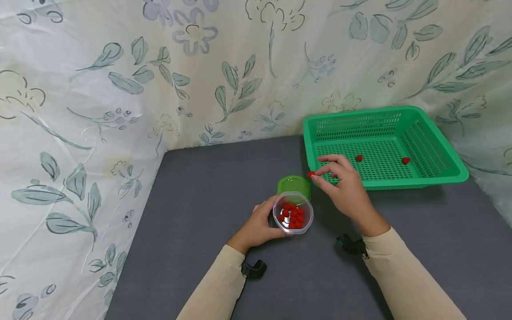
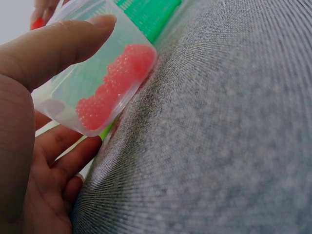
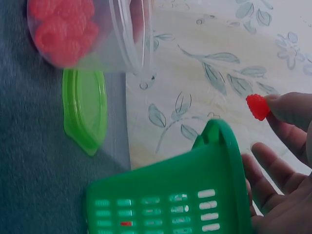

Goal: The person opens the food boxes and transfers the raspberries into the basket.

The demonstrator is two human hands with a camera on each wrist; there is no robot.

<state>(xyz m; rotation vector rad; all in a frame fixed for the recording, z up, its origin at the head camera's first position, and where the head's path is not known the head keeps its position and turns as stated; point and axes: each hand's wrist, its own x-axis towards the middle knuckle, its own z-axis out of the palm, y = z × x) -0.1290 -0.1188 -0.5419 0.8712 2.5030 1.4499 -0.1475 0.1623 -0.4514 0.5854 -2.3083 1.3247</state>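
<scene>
Your right hand point(image 1: 346, 186) pinches one red berry point(image 1: 310, 174) between thumb and forefinger, other fingers loosely spread, just off the green basket's point(image 1: 440, 144) near-left corner. Your left hand point(image 1: 260, 224) curls round the clear tub point(image 1: 293, 213), tilted and part-filled with red berries, at 7 o'clock from the pinched berry. Green lid point(image 1: 294, 185) lies flat on the grey worktop point(image 1: 200, 213), touching the tub at its 12 o'clock. Two loose berries point(image 1: 359, 158) rest on the basket floor, at 3 o'clock from the right hand.

Both hands forward: left hand point(image 1: 260, 222) curled, right hand point(image 1: 344, 184) pinching.
</scene>
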